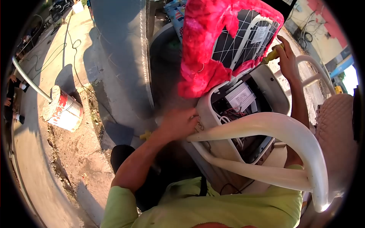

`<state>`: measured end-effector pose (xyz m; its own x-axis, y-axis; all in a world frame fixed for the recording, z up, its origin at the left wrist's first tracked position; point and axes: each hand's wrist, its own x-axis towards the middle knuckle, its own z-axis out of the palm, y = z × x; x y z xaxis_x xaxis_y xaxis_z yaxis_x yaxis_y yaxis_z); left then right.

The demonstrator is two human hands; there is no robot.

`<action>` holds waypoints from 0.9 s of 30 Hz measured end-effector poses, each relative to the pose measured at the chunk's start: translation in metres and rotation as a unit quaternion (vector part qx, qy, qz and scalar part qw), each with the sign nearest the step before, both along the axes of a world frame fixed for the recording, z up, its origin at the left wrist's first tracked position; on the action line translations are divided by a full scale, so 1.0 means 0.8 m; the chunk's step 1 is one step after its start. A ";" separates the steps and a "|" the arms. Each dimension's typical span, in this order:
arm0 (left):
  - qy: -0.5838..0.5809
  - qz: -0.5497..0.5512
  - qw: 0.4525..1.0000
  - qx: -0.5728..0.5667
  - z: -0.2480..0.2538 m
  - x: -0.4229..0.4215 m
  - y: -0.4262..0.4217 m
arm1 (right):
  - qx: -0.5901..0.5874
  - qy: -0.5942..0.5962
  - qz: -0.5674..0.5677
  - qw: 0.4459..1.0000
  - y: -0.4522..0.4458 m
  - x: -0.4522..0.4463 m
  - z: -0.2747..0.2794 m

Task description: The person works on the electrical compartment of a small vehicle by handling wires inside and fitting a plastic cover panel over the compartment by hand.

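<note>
Your right hand (288, 57) is gripping the yellow-handled tool (270, 56) by the open seat box (279, 88); one slip might be dropping it onto those wires (235, 113). Your left hand (180, 123) is looking too blurry to tell.

No wording, brand or number can be read with certainty. A white label (260, 35) with rows of fine print sits on the underside of the raised seat (197, 49), near its upper corner. A printed plate (242, 102) covers the silver box (235, 92) inside the open compartment (274, 86), close to the rim under the seat. Large red lettering marks the white bucket (76, 115) on the dirt strip (81, 150), too blurred to spell out.
</note>
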<state>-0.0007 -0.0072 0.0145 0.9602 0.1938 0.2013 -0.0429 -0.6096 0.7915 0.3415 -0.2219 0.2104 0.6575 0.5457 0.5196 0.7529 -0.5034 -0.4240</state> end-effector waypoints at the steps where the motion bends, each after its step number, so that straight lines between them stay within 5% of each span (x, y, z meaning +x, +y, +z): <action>1: -0.013 -0.004 1.000 0.004 0.002 0.001 0.000 | 0.028 0.069 0.022 0.997 -0.004 0.000 0.006; 5: -0.040 -0.003 0.999 0.004 0.001 0.001 0.000 | -0.046 0.068 0.036 0.996 -0.017 -0.006 0.026; 9: -0.037 0.006 0.999 -0.009 0.003 0.001 -0.003 | -0.121 0.077 -0.104 0.984 -0.002 -0.017 0.036; 12: -0.057 0.001 0.998 0.000 -0.005 0.001 0.000 | -0.128 0.014 -0.118 0.985 -0.001 -0.020 0.027; 15: -0.028 -0.001 1.000 0.003 0.002 -0.003 0.001 | 0.014 0.020 -0.011 1.000 -0.008 -0.005 0.015; 19: -0.033 -0.002 0.999 0.004 0.002 -0.005 0.002 | -0.016 0.005 0.011 1.000 -0.003 -0.008 0.022; 22: -0.035 0.006 0.998 0.049 -0.006 -0.005 0.005 | -0.063 -0.116 -0.088 0.987 0.012 -0.029 0.026; 27: -0.009 0.003 0.999 0.042 -0.010 -0.002 0.006 | -0.086 -0.102 -0.067 0.989 0.010 -0.007 0.014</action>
